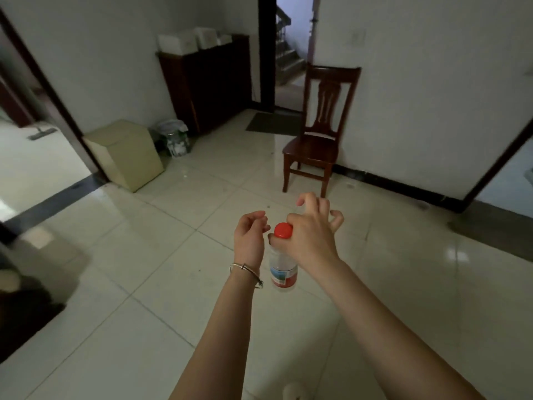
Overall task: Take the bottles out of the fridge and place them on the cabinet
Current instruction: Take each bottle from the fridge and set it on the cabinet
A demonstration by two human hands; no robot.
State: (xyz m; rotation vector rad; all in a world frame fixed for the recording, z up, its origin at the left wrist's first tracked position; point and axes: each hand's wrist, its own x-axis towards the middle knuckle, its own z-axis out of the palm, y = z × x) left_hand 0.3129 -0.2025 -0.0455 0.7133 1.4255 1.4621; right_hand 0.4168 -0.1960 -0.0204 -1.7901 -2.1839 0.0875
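A clear plastic bottle [282,269] with a red cap and a red and blue label hangs upright above the tiled floor in the middle of the view. My right hand [310,235] grips it by the neck just under the cap, with the other fingers spread. My left hand [249,235] is close beside the bottle on its left, fingers loosely curled and holding nothing; a silver bracelet is on that wrist. A dark wooden cabinet [207,88] stands against the far wall. No fridge is in view.
White boxes [184,43] lie on the cabinet top. A wooden chair [320,134] stands by the right wall, a beige box [127,154] and a bin [174,137] by the left wall. Doorways open left, right and at the back, where stairs show.
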